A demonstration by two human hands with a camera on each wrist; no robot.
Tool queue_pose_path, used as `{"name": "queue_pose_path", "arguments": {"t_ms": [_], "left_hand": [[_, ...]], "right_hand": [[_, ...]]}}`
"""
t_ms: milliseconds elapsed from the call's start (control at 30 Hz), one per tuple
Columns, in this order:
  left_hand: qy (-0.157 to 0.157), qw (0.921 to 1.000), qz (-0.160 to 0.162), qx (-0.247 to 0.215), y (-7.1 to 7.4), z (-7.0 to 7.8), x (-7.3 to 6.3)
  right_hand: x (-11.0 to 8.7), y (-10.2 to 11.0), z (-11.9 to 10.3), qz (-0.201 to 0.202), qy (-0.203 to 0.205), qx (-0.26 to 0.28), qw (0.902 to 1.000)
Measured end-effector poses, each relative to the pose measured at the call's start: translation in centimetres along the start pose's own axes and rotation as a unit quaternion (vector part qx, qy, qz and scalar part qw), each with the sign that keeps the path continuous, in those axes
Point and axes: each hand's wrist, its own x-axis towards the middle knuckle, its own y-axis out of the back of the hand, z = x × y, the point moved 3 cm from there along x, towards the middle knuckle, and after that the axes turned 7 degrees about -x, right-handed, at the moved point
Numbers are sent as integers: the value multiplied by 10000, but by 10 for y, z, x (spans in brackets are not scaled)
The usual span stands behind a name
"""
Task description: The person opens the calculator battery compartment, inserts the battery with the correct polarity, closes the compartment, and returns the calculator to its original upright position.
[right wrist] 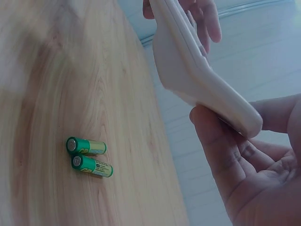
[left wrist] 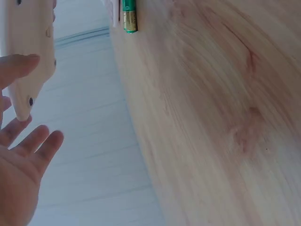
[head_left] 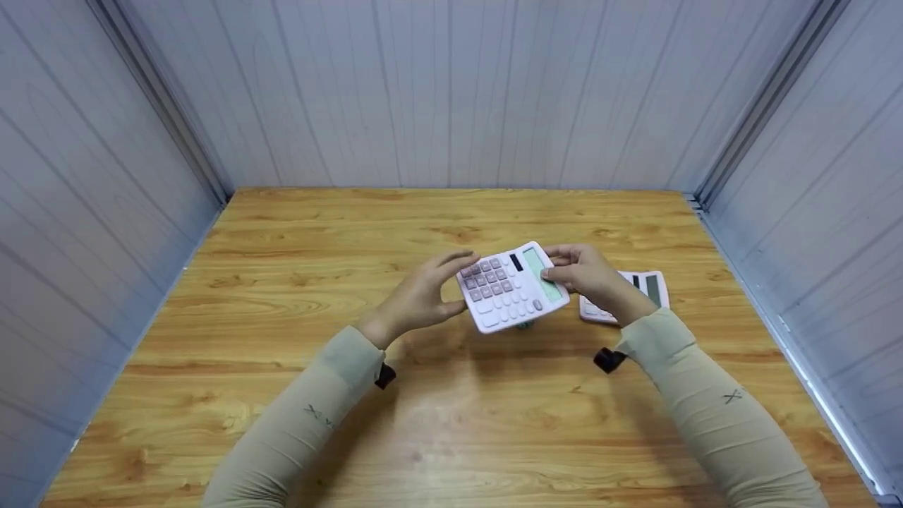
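A pale pink calculator (head_left: pixel 504 300) is held up over the table, keys and display facing up and tilted. My right hand (head_left: pixel 589 275) pinches its display end, thumb on the screen, with fingers (right wrist: pixel 214 146) at the other face. My left hand (head_left: pixel 420 293) holds the keypad end between thumb and fingers; its other fingers (left wrist: pixel 49 143) spread apart in the left wrist view. The calculator's back (left wrist: pixel 28 28) shows there, with small dark spots. Two green-and-gold batteries (right wrist: pixel 91 155) lie side by side on the table below, mostly hidden under the calculator in the head view.
A second pale pink calculator (head_left: pixel 652 286) lies on the wooden table (head_left: pixel 296 247) at the right, partly covered by my right hand and wrist. Pale panel walls (head_left: pixel 451 92) enclose the table at the back and both sides.
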Motion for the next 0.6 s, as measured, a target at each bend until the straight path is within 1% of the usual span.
{"name": "queue_pose_path", "arguments": {"t_ms": [33, 100, 167, 233, 333, 433, 500, 600], "left_hand": [[-168, 9994, 11, 312, -1, 2, 0], [-496, 9952, 19, 839, -3, 5, 1], [-738, 9896, 2, 1234, -5, 7, 1], [-912, 9844, -43, 1506, -7, 10, 1], [-1178, 9765, -89, 1803, -10, 14, 0], [-1548, 9658, -50, 2078, -13, 17, 0], [-1768, 9599, -26, 2176, -14, 19, 0], [-1977, 9554, -10, 2193, -16, 19, 0]], "right_hand": [[0, 0, 0, -16, -10, 42, 10000], [0, -1, 1, -42, -20, 115, 9999], [0, -1, 2, -49, -59, 163, 9998], [0, -2, 3, -59, -94, 183, 9998], [0, -3, 4, -64, -158, 234, 9996], [-1, -4, 4, -77, -181, 281, 9994], [-2, -4, 3, -100, -184, 320, 9993], [-2, -4, 3, -122, -201, 360, 9991]]}}
